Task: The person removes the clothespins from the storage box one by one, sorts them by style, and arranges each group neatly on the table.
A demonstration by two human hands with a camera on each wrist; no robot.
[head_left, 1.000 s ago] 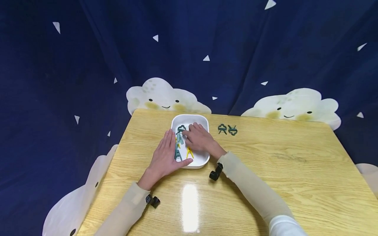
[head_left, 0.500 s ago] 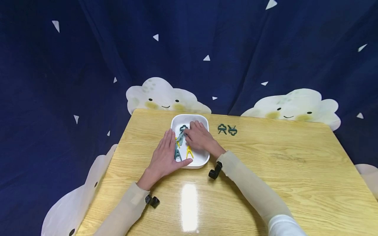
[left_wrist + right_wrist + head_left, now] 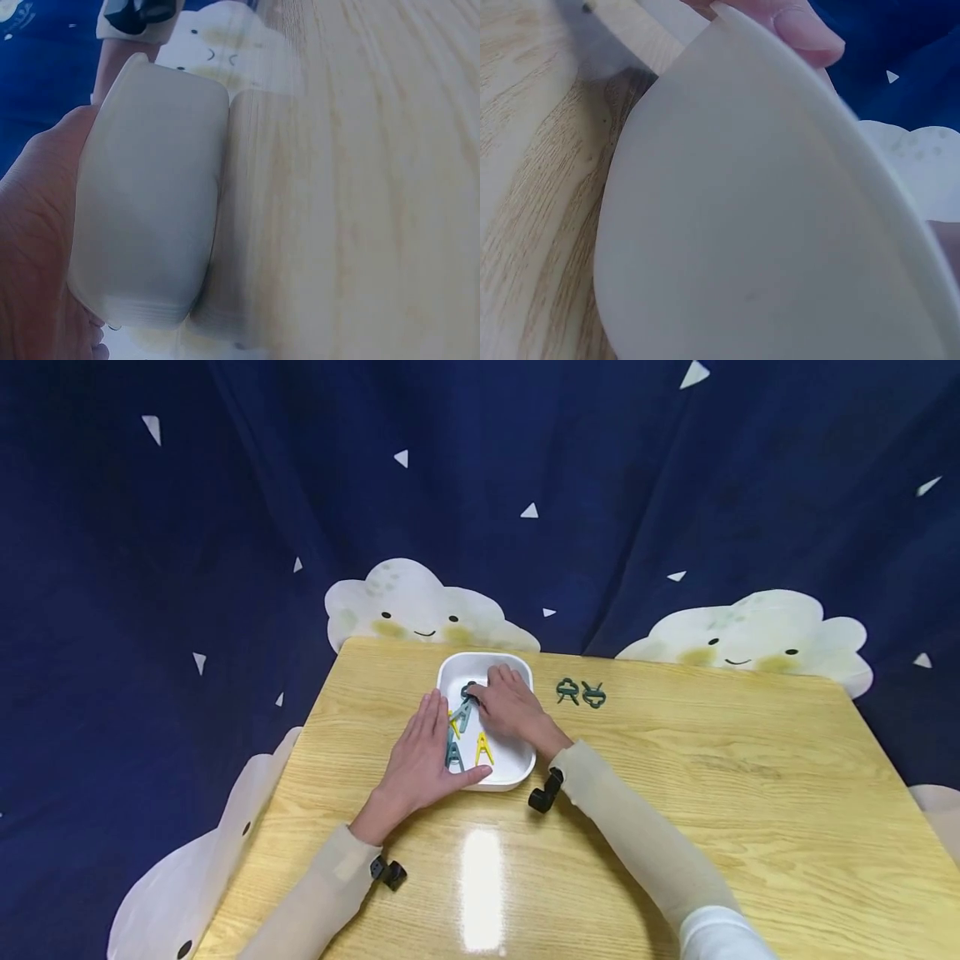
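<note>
Notably, right hand [image 3: 513,703] pinches dark-green clip [image 3: 467,690]; abutting teal clothespin [image 3: 464,716] could snag; left hand [image 3: 418,756], straight-fingered, touches white tub [image 3: 150,195].

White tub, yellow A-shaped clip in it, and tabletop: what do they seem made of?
White tub: probably plastic, satin-smooth, with a thin rim. Yellow A-shaped clip: likely plastic, one even bright colour; finish unclear. Tabletop: wood or wood-look laminate, glossy, showing grain and glare.

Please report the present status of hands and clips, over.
Left hand: straight-fingered along left edge of white tray. Right hand: inside tray, at dark green clip, grip unclear. Pale green clip close by, possibly in the way.
</note>
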